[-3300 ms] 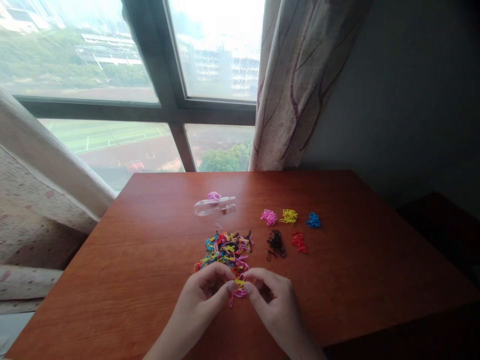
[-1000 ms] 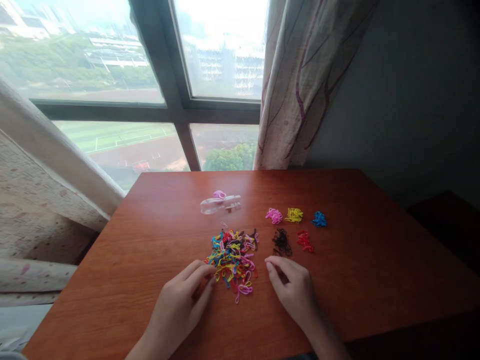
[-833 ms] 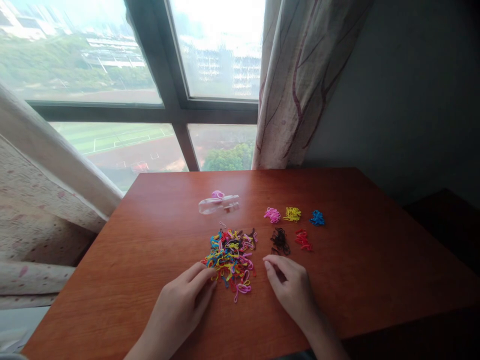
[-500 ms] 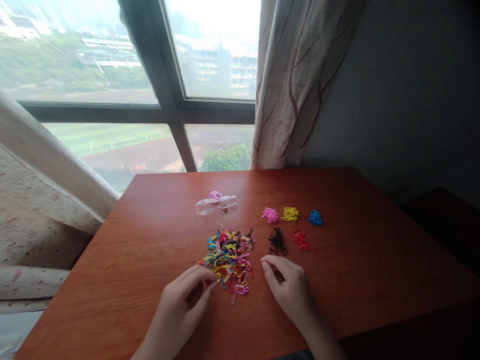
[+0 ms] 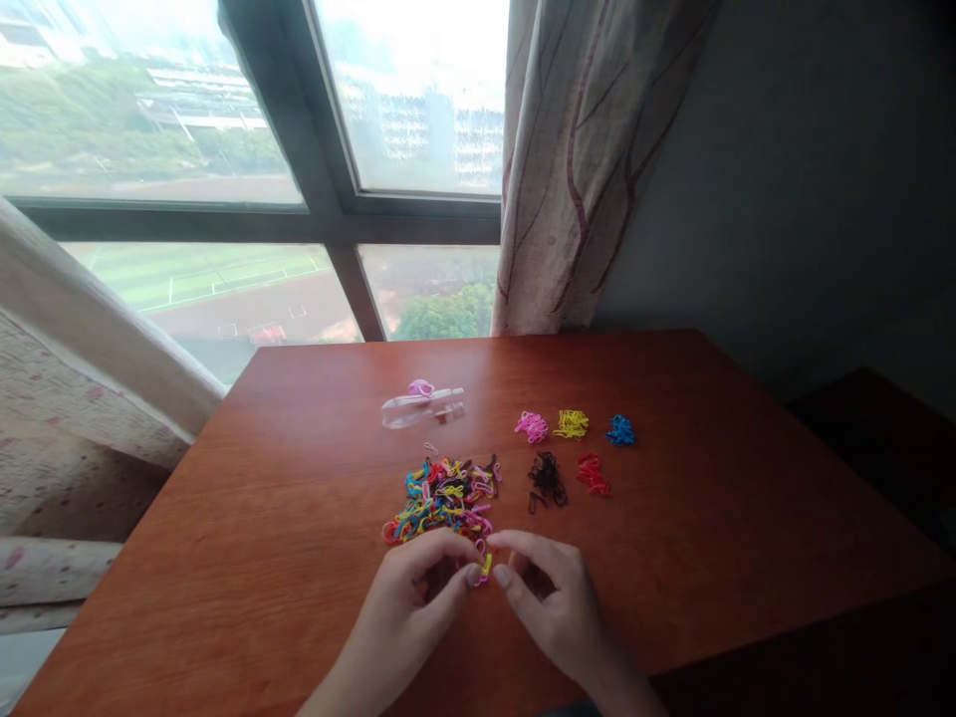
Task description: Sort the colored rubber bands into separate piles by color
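My left hand (image 5: 422, 597) is closed in a pinch, with a yellow rubber band (image 5: 487, 566) at its thumb and index fingertips. Close by on the right, my right hand (image 5: 549, 593) has its thumb and index finger curved but apart, beside the yellow band, with nothing clearly held. Both hands are over the near edge of a mixed heap of coloured rubber bands (image 5: 448, 493) and hide part of it. A pink band (image 5: 481, 547) shows between the hands.
Sorted piles lie to the right: pink (image 5: 532, 427), yellow (image 5: 572, 424), blue (image 5: 620, 430), black (image 5: 549, 478) and red (image 5: 594, 475). A clear plastic container (image 5: 422, 408) with a pink part lies behind the heap. One pale band (image 5: 431, 448) lies alone. The wooden table (image 5: 224, 518) meets a window.
My left hand has moved right from the heap's left edge with the yellow band. My right hand has come left and slightly nearer, so both hands now almost meet. The view has shifted slightly.
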The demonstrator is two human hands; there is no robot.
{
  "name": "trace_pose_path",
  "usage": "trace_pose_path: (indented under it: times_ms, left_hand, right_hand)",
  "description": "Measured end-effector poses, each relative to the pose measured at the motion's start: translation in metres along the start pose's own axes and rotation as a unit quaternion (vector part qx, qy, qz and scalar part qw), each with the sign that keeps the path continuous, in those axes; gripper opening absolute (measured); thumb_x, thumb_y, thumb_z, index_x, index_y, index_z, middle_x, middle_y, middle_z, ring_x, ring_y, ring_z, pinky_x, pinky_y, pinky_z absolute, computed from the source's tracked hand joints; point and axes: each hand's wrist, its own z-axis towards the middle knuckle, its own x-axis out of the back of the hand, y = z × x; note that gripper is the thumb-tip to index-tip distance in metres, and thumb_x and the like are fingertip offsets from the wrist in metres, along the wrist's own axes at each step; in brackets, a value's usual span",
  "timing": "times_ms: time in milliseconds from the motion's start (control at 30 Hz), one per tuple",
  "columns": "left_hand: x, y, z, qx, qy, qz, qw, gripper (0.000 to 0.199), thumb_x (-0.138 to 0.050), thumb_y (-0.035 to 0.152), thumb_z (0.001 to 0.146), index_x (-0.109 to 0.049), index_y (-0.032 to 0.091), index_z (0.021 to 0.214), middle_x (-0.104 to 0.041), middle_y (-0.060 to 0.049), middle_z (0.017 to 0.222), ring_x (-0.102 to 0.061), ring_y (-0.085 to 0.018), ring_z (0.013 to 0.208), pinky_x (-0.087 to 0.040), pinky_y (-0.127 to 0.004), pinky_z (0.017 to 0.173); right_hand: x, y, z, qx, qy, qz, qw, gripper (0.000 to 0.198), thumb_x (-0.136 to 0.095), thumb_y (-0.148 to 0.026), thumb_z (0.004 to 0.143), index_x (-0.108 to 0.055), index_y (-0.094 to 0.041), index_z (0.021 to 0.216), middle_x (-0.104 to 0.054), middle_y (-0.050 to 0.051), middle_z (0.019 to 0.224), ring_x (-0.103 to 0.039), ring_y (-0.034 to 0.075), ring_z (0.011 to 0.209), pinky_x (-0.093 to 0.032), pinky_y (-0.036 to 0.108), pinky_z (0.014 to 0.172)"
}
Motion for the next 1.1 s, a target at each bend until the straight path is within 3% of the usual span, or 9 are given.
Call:
trace_pose_path:
  times_ms: [167, 567, 733, 967, 1100]
  left_hand:
    - [-0.0011, -0.0015, 0.0002, 0.01, -0.022, 0.002, 1.0, 0.019, -0.062, 0.031, 0.088, -0.069, 0.015, 0.081, -0.06, -0.002, 0.07, -0.05, -0.014, 0.063, -0.04, -0.021, 0.058]
    - [-0.0033, -0.004, -0.0004, 0.004, -0.003, 0.011, 1.0, 0.019, -0.062, 0.03, 0.089, -0.065, 0.014, 0.078, -0.056, -0.001, 0.067, -0.048, -0.013, 0.061, -0.038, -0.021, 0.055]
    - [-0.0053, -0.0027, -0.0011, -0.02, 0.0, 0.048, 0.999, 0.02, -0.059, 0.029, 0.09, -0.064, 0.015, 0.077, -0.057, -0.001, 0.068, -0.048, -0.013, 0.061, -0.037, -0.02, 0.055]
    - [-0.007, -0.001, -0.0004, -0.061, 0.027, 0.094, 0.993, 0.018, -0.059, 0.026, 0.09, -0.066, 0.016, 0.078, -0.062, -0.002, 0.07, -0.051, -0.013, 0.061, -0.038, -0.02, 0.056]
    - [-0.0067, -0.0029, -0.0002, -0.05, 0.024, 0.08, 0.995, 0.018, -0.06, 0.027, 0.09, -0.066, 0.015, 0.078, -0.063, -0.002, 0.071, -0.052, -0.013, 0.062, -0.039, -0.02, 0.057]
  right_hand:
    - [0.0013, -0.0009, 0.0005, 0.005, -0.012, 0.015, 1.0, 0.014, -0.062, -0.027, 0.09, -0.074, -0.021, 0.094, -0.072, 0.002, 0.076, -0.061, 0.013, 0.062, -0.045, 0.021, 0.058]
    - [0.0002, -0.003, 0.0035, -0.052, -0.026, 0.086, 0.995, 0.018, -0.066, -0.03, 0.088, -0.067, -0.018, 0.075, -0.063, -0.002, 0.064, -0.051, 0.01, 0.054, -0.037, 0.019, 0.05]
    - [-0.0018, 0.0011, 0.0028, -0.07, 0.003, 0.082, 0.994, 0.016, -0.067, -0.03, 0.087, -0.068, -0.018, 0.076, -0.063, -0.002, 0.064, -0.054, 0.011, 0.056, -0.039, 0.019, 0.051]
    - [-0.0049, 0.0042, 0.0012, -0.03, 0.042, 0.014, 0.999, 0.015, -0.064, -0.029, 0.091, -0.069, -0.02, 0.08, -0.066, -0.001, 0.068, -0.058, 0.012, 0.058, -0.042, 0.019, 0.055]
    - [-0.0034, 0.0017, 0.0027, -0.015, 0.038, 0.002, 0.999, 0.013, -0.062, -0.027, 0.091, -0.07, -0.021, 0.083, -0.068, -0.001, 0.07, -0.06, 0.012, 0.06, -0.044, 0.019, 0.057]
